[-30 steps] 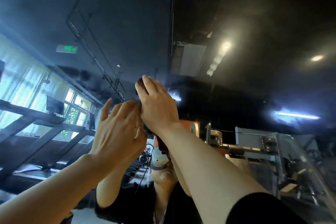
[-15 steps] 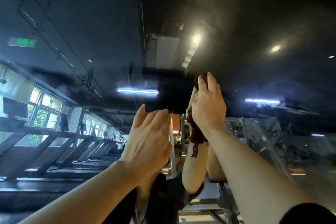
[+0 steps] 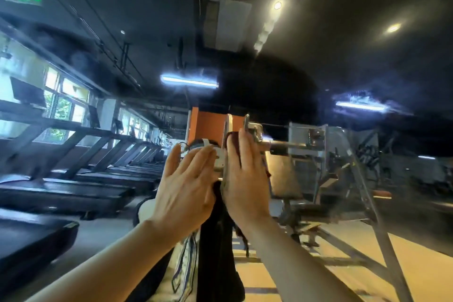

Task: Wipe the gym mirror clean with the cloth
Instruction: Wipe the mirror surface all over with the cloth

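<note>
The gym mirror (image 3: 318,61) fills the whole view and reflects the gym's ceiling, lights and machines. My right hand (image 3: 245,179) lies flat with straight fingers and presses a dark red cloth (image 3: 232,137) against the glass. Only the cloth's edges show, above the fingertips and at the hand's right side. Just left of it, my left hand (image 3: 188,186) is spread flat toward the mirror, fingers straight, holding nothing. Both forearms reach up from the bottom of the view. My own reflection is mostly hidden behind the hands.
Reflected in the mirror are a row of treadmills (image 3: 73,179) on the left by the windows, an orange pillar (image 3: 208,125) in the middle and a metal weight machine (image 3: 318,154) on the right. The real floor is out of view.
Both hands have come down the mirror, away from the reflected ceiling. The right hand with the cloth swung right, then back beside the left hand. The view tilted downward.
</note>
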